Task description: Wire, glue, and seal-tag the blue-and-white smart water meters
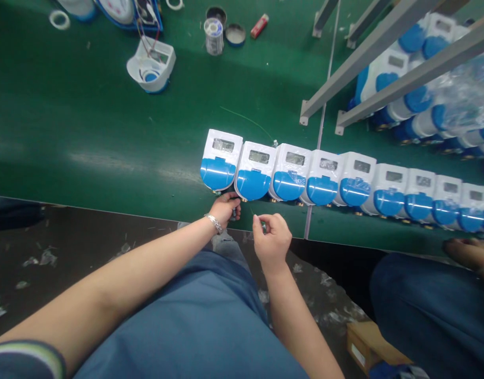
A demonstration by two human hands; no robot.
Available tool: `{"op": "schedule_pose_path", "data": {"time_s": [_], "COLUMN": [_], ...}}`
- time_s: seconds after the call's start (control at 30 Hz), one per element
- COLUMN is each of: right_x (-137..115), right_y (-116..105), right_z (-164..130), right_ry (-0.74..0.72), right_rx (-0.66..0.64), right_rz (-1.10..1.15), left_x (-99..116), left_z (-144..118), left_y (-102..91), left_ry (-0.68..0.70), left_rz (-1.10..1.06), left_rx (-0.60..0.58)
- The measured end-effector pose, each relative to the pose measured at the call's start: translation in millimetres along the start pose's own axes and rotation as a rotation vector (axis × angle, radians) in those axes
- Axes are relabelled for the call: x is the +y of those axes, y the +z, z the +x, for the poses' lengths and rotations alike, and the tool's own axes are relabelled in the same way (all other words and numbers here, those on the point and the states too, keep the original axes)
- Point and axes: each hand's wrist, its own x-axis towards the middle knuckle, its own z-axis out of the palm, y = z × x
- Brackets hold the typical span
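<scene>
A row of white and blue water meters [256, 171] with small displays runs along the front edge of the green table. My left hand [225, 208], with a bracelet at the wrist, is closed at the lower front of the first two meters. Something small and greyish shows by its fingertips, too hidden to name. To its right, my right hand [272, 237] is closed in a pinch on a thin wire [251, 210], just off the table edge. The wire's far end is lost near the second meter.
A loose thin green strand [245, 116] lies behind the meters. Farther back are an opened white housing [163, 55], a solder spool [214, 37], a round tin [235, 35] and a red tube [259, 26]. Grey metal legs [368, 60] and more meters stand right; a co-worker's hand [468, 252] rests there.
</scene>
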Motion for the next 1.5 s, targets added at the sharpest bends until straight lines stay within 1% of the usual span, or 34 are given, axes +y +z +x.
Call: {"op": "schedule_pose_path", "data": {"time_s": [0.1, 0.17, 0.3, 0.37, 0.43, 0.5, 0.57, 0.63, 0.73, 0.8, 0.87, 0.97, 1.0, 1.07, 1.17, 1.23, 1.3, 1.5], "right_x": [0, 5, 20, 25, 28, 31, 35, 41, 47, 48, 47, 45, 45, 47, 49, 48, 45, 37], "right_y": [2, 8, 32, 45, 56, 61, 61, 59, 51, 45, 38, 26, 23, 18, 16, 15, 14, 7], "right_z": [-6, -7, 4, 12, 18, 19, 17, 11, 1, -5, -10, -15, -17, -20, -25, -27, -28, -26], "right_ry": [-0.021, 0.009, 0.194, 0.304, 0.414, 0.52, 0.605, 0.673, 0.786, 0.87, 0.954, 1.043, 1.059, 1.075, 1.068, 1.042, 1.01, 0.906], "right_rx": [-0.024, -0.023, -0.014, -0.06, -0.151, -0.25, -0.307, -0.296, -0.229, -0.185, -0.185, -0.265, -0.283, -0.248, -0.094, -0.025, -0.011, -0.062], "right_rz": [0.014, -0.016, -0.063, -0.039, 0.021, 0.131, 0.279, 0.45, 0.748, 0.91, 1.041, 1.26, 1.32, 1.383, 1.374, 1.365, 1.382, 1.454], "left_x": [0, -1, -5, -7, -9, -9, -8, -6, -3, -1, 1, 2, 2, 2, 0, -2, -4, -8], "left_z": [2, 3, 7, 12, 15, 17, 14, 7, -8, -19, -28, -39, -41, -46, -49, -50, -49, -47], "left_y": [-0.1, -0.8, 0.0, 0.3, -1.0, -4.6, -10.0, -15.7, -21.3, -22.0, -20.9, -17.3, -15.8, -12.4, -6.8, -3.6, -1.2, 2.7], "left_ry": [0.027, 0.038, 0.061, 0.068, 0.071, 0.058, 0.001, -0.105, -0.256, -0.294, -0.285, -0.216, -0.197, -0.171, -0.139, -0.114, -0.1, -0.088], "left_rz": [0.031, 0.055, 0.138, 0.202, 0.281, 0.373, 0.473, 0.566, 0.637, 0.569, 0.419, 0.177, 0.115, 0.03, -0.022, -0.038, -0.051, -0.047], "left_rx": [0.012, 0.022, 0.037, 0.049, 0.079, 0.11, 0.1, 0.026, -0.14, -0.247, -0.3, -0.259, -0.245, -0.235, -0.249, -0.266, -0.286, -0.311]}}
